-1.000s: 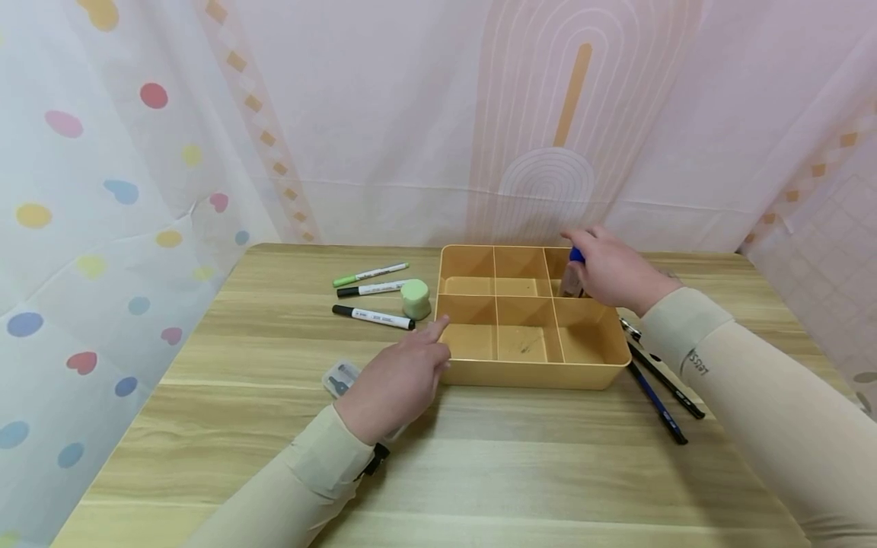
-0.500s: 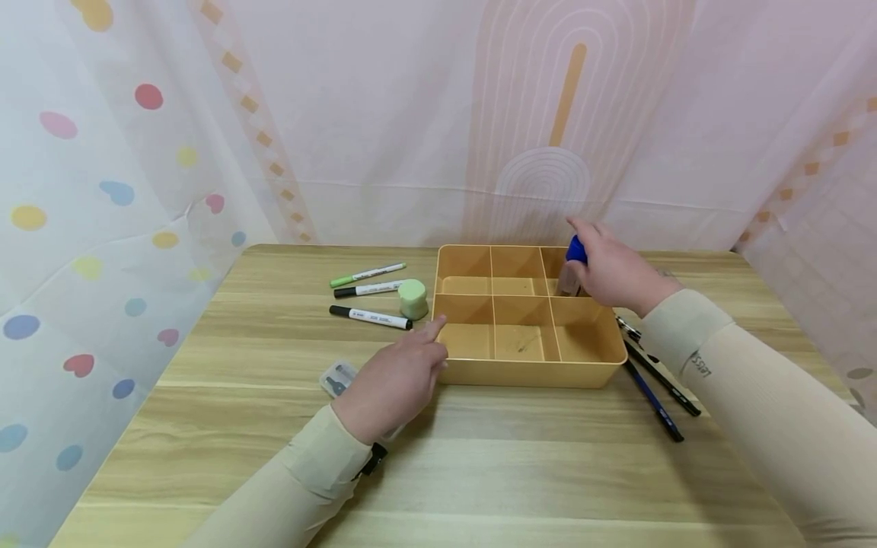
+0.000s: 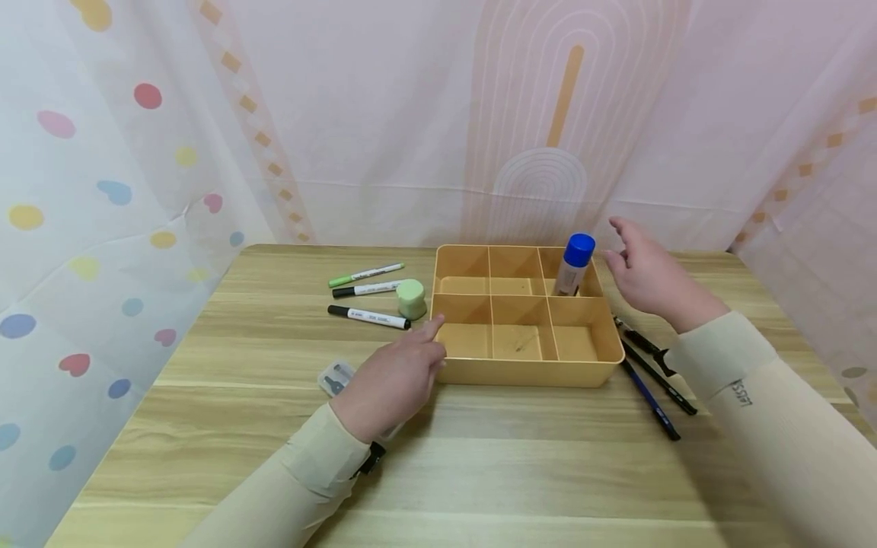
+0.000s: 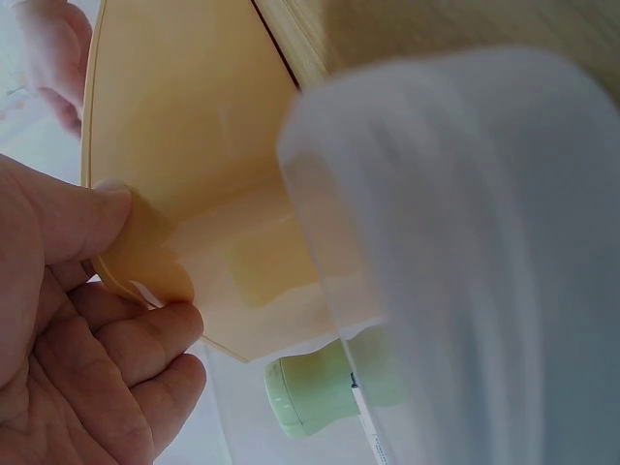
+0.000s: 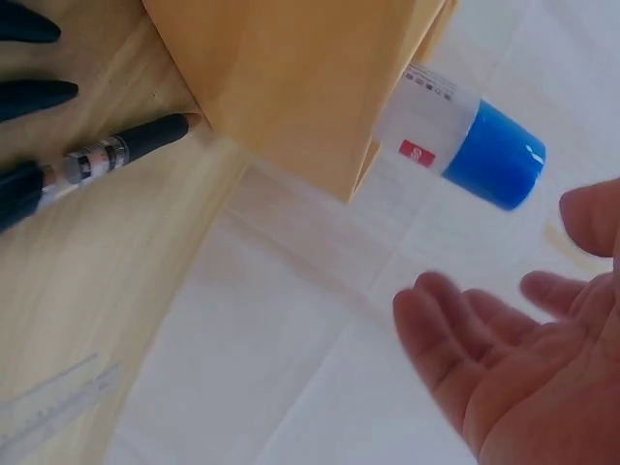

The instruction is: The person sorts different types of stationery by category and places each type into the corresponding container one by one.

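Bottle [image 5: 460, 138] bears red label [image 5: 418, 153], lettering unclear

White S-like sign [image 5: 417, 153] on bottle [image 5: 459, 136], unclear lettering [image 3: 742, 393] on right sleeve [image 3: 777, 418]

The clear bottle [image 3: 570, 277] has a blue cap [image 3: 580, 249]; the tray [image 3: 527, 374] is orange-yellow, 2 markers [image 3: 375, 317] white and black, the tabletop [image 3: 479, 472] wood-grained, the pale curtain [image 3: 137, 228] multicolour-dotted.

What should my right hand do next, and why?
Probably lower it to the pens on the table beside the divided organizer: your right hand holds nothing, the blue-capped glue stick sits in the back-right compartment, and the pens lie outside.
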Available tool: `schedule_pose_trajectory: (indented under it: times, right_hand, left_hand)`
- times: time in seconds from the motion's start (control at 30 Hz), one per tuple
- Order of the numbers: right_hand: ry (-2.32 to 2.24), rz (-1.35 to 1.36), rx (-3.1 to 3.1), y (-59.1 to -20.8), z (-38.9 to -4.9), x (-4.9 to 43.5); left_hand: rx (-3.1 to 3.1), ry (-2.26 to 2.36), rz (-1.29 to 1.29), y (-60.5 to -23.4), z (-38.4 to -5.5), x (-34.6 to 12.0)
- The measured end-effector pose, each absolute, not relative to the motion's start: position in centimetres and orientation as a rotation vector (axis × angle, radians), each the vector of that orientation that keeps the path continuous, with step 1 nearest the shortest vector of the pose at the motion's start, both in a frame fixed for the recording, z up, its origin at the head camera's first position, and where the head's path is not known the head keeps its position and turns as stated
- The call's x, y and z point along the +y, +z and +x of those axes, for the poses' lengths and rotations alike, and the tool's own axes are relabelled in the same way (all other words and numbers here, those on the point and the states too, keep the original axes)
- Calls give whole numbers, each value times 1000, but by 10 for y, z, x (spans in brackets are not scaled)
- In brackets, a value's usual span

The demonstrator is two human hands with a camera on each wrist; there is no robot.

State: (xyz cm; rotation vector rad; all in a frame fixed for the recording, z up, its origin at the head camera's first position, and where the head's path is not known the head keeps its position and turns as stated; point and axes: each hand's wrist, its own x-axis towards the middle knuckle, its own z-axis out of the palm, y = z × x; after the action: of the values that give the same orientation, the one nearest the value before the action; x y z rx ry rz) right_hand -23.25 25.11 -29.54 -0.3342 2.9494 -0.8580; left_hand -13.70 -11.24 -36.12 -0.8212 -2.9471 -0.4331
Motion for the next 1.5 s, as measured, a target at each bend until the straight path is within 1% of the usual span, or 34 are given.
schedule_pose_trajectory:
  times: [0.2,0.3,0.57,1.1,1.5]
  right_hand:
    - [-831,-144,2972,-298,-220,270]
    - [-791,-113,2969,-301,-215,277]
    - [-660,-94,2952,-308,-206,289]
    - [-464,-82,2872,-333,-185,305]
    - [-422,-102,2893,-341,-185,307]
  left_hand:
    - [-2946,-431,-828,-361,-139,-112]
    - [-2951,-420,-826,-361,-140,-112]
    - [-2959,-427,-812,-360,-143,-112]
    - [-2959,-431,-824,-360,-139,-111]
    - [-2968,-429,-822,-357,-138,-113]
